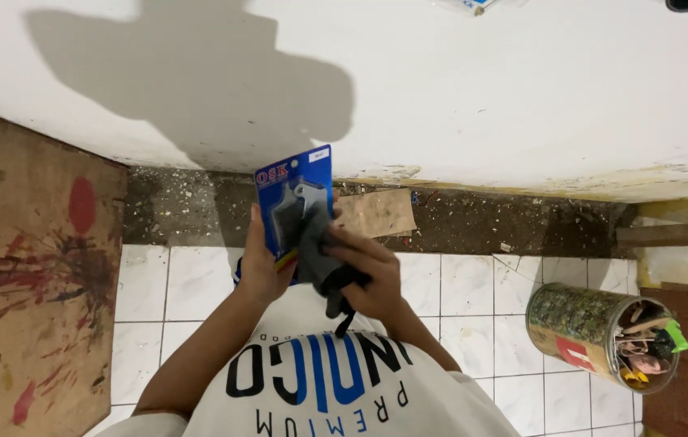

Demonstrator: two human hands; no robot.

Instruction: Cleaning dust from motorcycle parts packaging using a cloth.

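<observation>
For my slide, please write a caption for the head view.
Left hand holds a blue blister pack while right hand presses a dark cloth on it.

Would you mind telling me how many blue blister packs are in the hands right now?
1. The blue blister pack is upright in the left hand, while the right hand presses a dark cloth against it. Another could be hidden behind it.

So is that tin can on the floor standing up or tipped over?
Tipped over: the tin can lies on its side on the tiled floor, its open mouth showing small items inside.

Tin can (599, 336) right, board (32, 275) left
</observation>
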